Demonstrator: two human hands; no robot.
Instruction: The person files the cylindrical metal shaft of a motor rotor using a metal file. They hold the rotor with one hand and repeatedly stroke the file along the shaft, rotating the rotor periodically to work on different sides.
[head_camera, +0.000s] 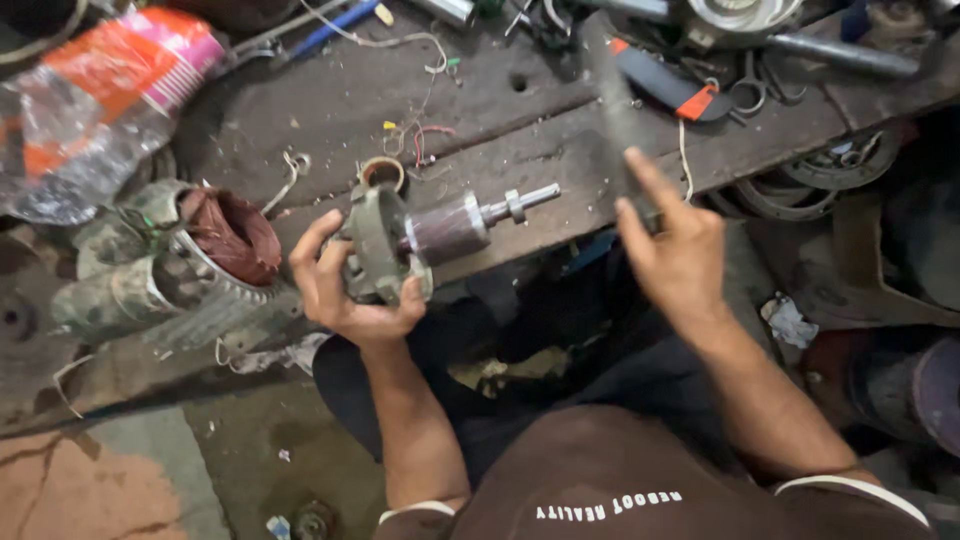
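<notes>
Brown short-sleeved shirt, bare forearms

The shirt has white-edged sleeve cuffs and small white lettering across the chest; dark trousers cover the legs below.

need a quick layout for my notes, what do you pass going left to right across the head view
Plastic bag → motor stator housing with copper windings → left hand → motor rotor with end cover → flat dark tool held by right hand → metal rings

Dull grey metal rotor; rough, grimy wooden bench; glossy plastic bag.
</notes>
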